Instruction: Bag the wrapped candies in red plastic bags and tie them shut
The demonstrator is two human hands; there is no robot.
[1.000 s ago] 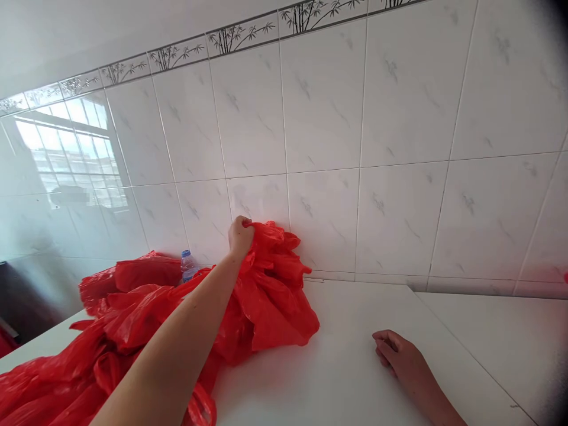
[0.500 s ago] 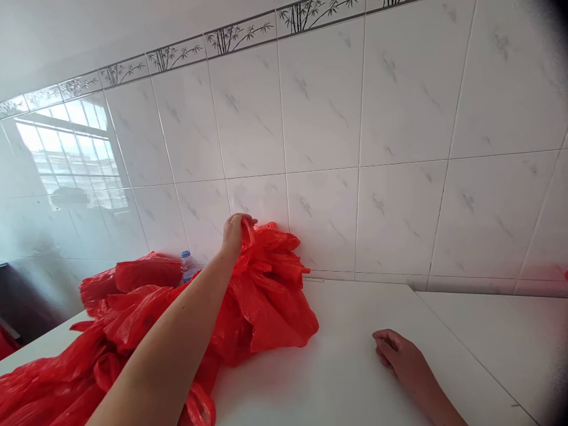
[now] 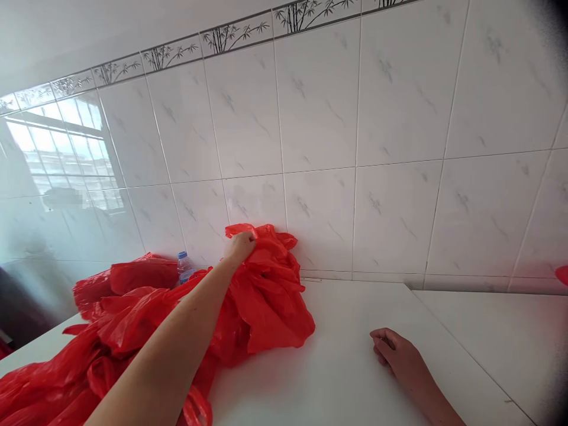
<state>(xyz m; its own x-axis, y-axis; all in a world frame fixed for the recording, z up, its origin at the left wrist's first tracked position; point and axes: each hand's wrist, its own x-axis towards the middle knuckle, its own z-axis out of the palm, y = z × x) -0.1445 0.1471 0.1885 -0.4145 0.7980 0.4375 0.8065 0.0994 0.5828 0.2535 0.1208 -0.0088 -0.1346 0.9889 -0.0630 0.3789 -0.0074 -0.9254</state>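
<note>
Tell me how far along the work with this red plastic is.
Possibly done: the neater bundles beside the bottle. In hand: red plastic, gripped by the left hand. Apparently left: the loose, crumpled heap alongside. Exact progress is unclear.

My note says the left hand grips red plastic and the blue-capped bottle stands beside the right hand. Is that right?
No: the head view shows the blue-capped bottle by the tiled wall on the left, away from the right hand. The left hand does grip red plastic.
</note>
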